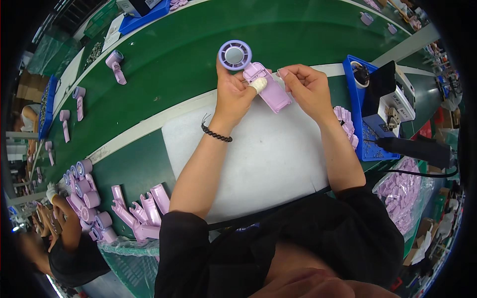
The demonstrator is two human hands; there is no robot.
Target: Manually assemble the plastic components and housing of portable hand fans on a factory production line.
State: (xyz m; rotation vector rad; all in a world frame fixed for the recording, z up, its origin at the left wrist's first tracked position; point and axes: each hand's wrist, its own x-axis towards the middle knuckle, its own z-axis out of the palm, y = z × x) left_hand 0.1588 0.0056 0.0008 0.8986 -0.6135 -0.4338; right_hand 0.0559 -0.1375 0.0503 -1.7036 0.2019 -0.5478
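Observation:
My left hand [231, 99] grips a lilac handheld fan [274, 95] above the near edge of the belt. The fan's round head, with a purple rim and silvery centre, points up and left. Its handle slants down to the right and shows a recess near the neck. A white cover wraps my left thumb, which presses on the handle. Close to the handle's right side, my right hand [310, 90] is closed in a pinch. What lies between its fingertips is too small to make out. Below both hands lies a white foam sheet [258, 159].
Lilac fans stand along the green belt [169, 64] at left; more fans [88, 198] and handle shells [144, 211] pile at lower left. At right are a blue tray [370, 144] of screws, a black electric screwdriver [417, 149] and a bag of pink parts [401, 193]. Another person works at far left.

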